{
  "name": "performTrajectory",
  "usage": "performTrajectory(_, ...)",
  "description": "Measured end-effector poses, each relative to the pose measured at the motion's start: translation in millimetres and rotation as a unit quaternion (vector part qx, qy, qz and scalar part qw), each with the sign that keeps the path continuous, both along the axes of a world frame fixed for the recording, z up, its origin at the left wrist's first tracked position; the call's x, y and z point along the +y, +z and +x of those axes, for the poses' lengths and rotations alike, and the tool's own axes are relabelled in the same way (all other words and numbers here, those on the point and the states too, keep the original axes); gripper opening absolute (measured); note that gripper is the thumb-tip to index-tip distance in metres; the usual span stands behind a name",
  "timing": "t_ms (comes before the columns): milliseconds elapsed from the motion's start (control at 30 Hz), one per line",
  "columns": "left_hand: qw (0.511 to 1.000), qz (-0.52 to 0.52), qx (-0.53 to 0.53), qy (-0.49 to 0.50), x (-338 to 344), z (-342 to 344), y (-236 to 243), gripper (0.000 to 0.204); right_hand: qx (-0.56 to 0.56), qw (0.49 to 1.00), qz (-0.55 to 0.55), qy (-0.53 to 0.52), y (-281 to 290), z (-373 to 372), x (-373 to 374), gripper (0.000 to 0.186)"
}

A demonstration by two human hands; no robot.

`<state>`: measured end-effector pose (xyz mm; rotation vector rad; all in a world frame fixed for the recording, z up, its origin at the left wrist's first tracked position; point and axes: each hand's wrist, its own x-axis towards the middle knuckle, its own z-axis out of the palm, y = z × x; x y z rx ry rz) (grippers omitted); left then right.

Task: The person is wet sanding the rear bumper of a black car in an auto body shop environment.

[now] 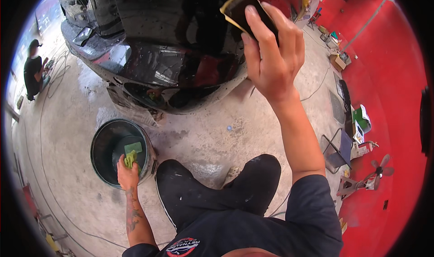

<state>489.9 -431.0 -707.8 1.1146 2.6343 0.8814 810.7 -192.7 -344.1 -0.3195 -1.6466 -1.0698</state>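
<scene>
My right hand [276,60] is raised at the upper right. Its fingers and thumb grip a dark rectangular pad [236,11] with a yellow edge, held against or just in front of the glossy black car bumper [158,60]; contact cannot be made out. Water drops dot the car's surface. Low on the left, my left hand [127,174] is closed round a crumpled yellow-green cloth [130,158], over the near side of a dark round bucket [93,150]. A flat green pad [133,147] lies inside the bucket, beyond the cloth.
Masking paper [131,110] hangs under the car's lower edge. A person in dark clothes [32,71] crouches at far left, near hoses [58,73]. Along the red wall [398,98] at right stand a folding chair [338,153], a fire extinguisher [360,149] and a fan [379,171].
</scene>
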Motion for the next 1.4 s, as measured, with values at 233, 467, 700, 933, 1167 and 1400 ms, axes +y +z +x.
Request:
performTrajectory(233, 1.000, 0.014, 0.013, 0.000, -3, -4, -10, 0.057, 0.006, 1.000, 0.009, -0.010, -5, -1, 3, 0.044)
performTrajectory(467, 1.000, 0.008, 0.013, -0.001, -2, -4, -14, 0.057, -0.027, 0.999, -0.032, -0.016, 4, -4, -5, 0.046)
performTrajectory(700, 1.000, 0.002, 0.001, 0.002, 0, -1, -5, 0.056, -0.029, 0.998, -0.040, -0.044, -1, 1, -11, 0.045)
performTrajectory(933, 1.000, 0.002, 0.009, 0.005, -1, -1, -7, 0.056, -0.017, 0.998, -0.040, -0.037, -13, 4, -7, 0.046)
performTrajectory(1167, 1.000, 0.004, 0.007, 0.007, -2, -3, -12, 0.056, -0.018, 1.000, 0.006, -0.019, 30, -9, -12, 0.043)
performTrajectory(1400, 1.000, 0.009, -0.003, 0.004, 0, -2, -5, 0.056, 0.039, 0.999, -0.034, 0.017, 4, 17, -6, 0.042)
